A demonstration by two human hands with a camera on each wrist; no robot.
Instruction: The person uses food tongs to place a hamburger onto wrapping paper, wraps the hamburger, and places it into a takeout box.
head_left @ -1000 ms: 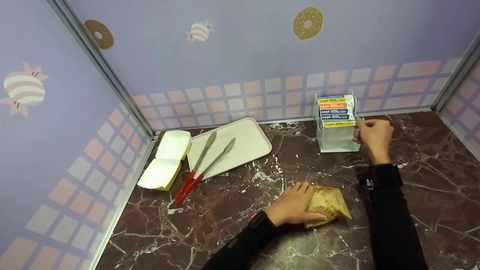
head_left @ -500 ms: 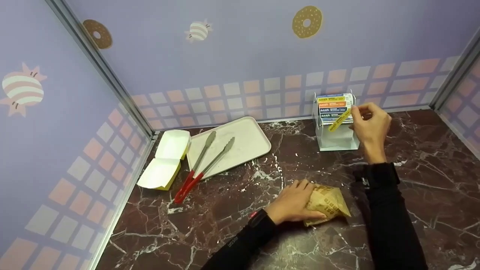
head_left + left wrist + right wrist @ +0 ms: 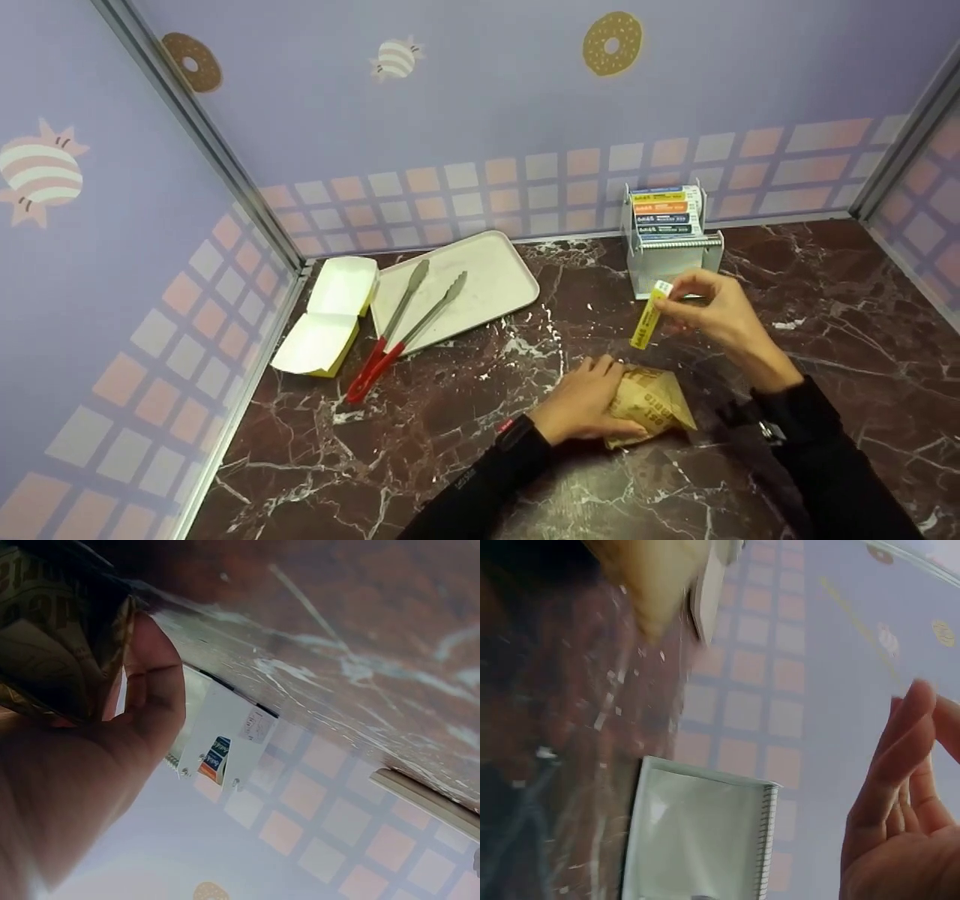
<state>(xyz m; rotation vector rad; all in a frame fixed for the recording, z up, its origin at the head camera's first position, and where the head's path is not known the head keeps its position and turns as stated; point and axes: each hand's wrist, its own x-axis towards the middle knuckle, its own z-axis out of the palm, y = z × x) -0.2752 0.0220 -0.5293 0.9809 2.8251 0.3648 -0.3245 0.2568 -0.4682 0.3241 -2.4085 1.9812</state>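
In the head view, my right hand (image 3: pixel 716 311) pinches a yellow printed label strip (image 3: pixel 643 324) by its white upper end, above the counter. Blurred in the right wrist view, the strip (image 3: pixel 862 622) extends from the fingertips of my right hand (image 3: pixel 900 825). My left hand (image 3: pixel 585 409) grips the left side of a brown printed paper-wrapped package (image 3: pixel 654 405) on the counter; what is inside is hidden. The left wrist view shows fingers curled against the paper (image 3: pixel 52 637). Behind the right hand stands a label dispenser (image 3: pixel 667 262) with several coloured rolls and a toothed front edge.
Left of the hands, metal tongs with red handles (image 3: pixel 375 371) lie partly on a pale tray (image 3: pixel 495 270). An open yellow carton with a white inside (image 3: pixel 326 322) sits beside the tray. Patterned walls (image 3: pixel 480 97) enclose the dark marbled counter (image 3: pixel 450 465).
My right hand has pulled the yellow strip off the dispenser's front and brought it down and left, nearer the package. The left hand has stayed on the package.
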